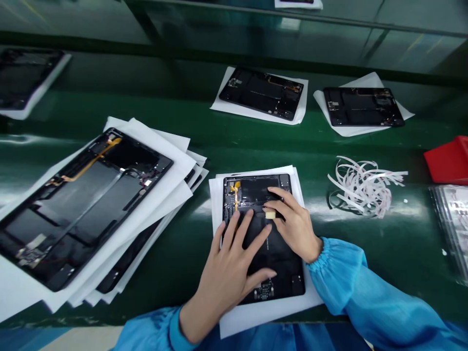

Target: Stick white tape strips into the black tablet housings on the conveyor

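Blue sleeves (365,292): both forearms reach over the worktop's (219,141) near edge.
Left grip (234,263): spread flat and empty, pressing on the open tablet (288,263).
Right grip (292,222): pinched on a beige pad (270,214) that touches the tablet's middle.
Progress: the pad looks seated but not let go (pressing down probably remains).
Beyond: peeled strips (365,187) to the right, stacked tablets (84,204) to the left, two more tablets (261,92) further off.

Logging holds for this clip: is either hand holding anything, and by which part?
The right hand pinches a small beige piece at its edge, between thumb and fingertip. The left hand holds nothing; it rests flat on the opened tablet.
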Tool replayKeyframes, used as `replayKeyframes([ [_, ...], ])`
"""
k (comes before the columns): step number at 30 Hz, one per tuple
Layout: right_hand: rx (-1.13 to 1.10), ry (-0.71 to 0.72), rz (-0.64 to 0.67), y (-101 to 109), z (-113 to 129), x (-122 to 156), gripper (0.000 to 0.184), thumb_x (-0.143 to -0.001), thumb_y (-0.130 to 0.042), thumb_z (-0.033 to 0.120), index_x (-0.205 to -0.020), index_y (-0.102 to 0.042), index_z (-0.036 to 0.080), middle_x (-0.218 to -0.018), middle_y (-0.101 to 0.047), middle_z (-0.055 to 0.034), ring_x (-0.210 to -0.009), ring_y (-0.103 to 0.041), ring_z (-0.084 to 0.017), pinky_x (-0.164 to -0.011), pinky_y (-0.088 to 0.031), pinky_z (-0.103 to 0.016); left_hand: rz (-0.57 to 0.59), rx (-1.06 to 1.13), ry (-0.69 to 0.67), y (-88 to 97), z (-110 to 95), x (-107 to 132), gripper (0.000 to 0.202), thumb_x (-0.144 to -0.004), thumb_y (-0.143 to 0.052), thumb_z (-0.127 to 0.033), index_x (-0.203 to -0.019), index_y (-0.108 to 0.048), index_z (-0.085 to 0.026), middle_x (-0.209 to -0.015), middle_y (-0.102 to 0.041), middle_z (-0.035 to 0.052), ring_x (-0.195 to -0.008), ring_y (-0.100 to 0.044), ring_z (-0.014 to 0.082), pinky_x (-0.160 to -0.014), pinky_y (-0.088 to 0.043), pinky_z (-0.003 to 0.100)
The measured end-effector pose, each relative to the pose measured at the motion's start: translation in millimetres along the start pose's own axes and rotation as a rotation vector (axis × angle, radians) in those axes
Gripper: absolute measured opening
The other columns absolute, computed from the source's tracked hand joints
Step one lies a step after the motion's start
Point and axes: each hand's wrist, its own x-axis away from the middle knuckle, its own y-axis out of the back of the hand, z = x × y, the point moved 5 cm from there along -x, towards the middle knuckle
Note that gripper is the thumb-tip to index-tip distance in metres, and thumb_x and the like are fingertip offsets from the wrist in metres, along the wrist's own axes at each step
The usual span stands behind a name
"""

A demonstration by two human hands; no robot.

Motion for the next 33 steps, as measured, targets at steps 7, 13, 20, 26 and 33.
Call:
replayKeyframes([
  [7,-0.223,-0.072,-0.107,9.4,-4.3,-6.2,0.045,-0.085,-0.049,0.001,-0.121,-0.063,0.025,-0.133,-0.060,-0.0054,-0.119,-0.061,-0.020,-0.091,-0.059,-0.034,0.036,0.034,0.094,-4.3,8.9,-26.6,0.047,-0.098,-0.045,-0.050,-0.138,-0.054,-0.027,-0.154,-0.038,0.0181,-0.145,-0.028,0.0413,-0.111,-0.027,0.059],
  [13,-0.132,-0.166,-0.193,49.9,-7.9,0.9,0.020,-0.090,-0.058,0.015,-0.105,-0.068,0.023,-0.102,-0.066,-0.0050,-0.091,-0.066,-0.018,-0.076,-0.056,-0.030,-0.082,0.203,0.274,1.3,32.6,-20.0,0.035,-0.097,-0.051,-0.037,-0.128,-0.051,-0.022,-0.150,-0.040,0.0173,-0.145,-0.028,0.0359,-0.112,-0.031,0.056],
  [20,0.209,-0.263,0.051,49.8,-20.6,38.9,0.020,-0.095,-0.054,0.040,-0.097,-0.060,0.021,-0.086,-0.072,-0.0046,-0.068,-0.069,-0.020,-0.061,-0.050,-0.028,-0.061,0.187,0.560,4.0,64.2,51.2,0.019,-0.097,-0.045,-0.037,-0.092,-0.057,-0.022,-0.128,-0.050,0.0168,-0.133,-0.041,0.0416,-0.098,-0.038,0.065],
  [26,0.339,-0.220,0.093,38.1,-18.6,41.6,0.023,-0.098,-0.047,0.044,-0.093,-0.054,0.023,-0.079,-0.071,-0.0007,-0.055,-0.067,-0.019,-0.050,-0.043,-0.028,-0.113,0.387,0.651,-0.4,46.1,56.7,0.020,-0.099,-0.043,-0.032,-0.086,-0.055,-0.024,-0.129,-0.050,0.0132,-0.135,-0.040,0.0341,-0.099,-0.044,0.056],
  [33,0.205,-0.213,0.039,41.4,-26.3,46.0,0.021,-0.098,-0.047,0.043,-0.095,-0.056,0.024,-0.078,-0.072,-0.0005,-0.059,-0.069,-0.019,-0.053,-0.049,-0.027,-0.166,0.795,0.685,36.1,20.5,29.4,0.018,-0.098,-0.047,-0.034,-0.084,-0.038,-0.026,-0.081,-0.057,-0.0014,-0.058,-0.055,0.0116,-0.049,-0.046,0.021],
])
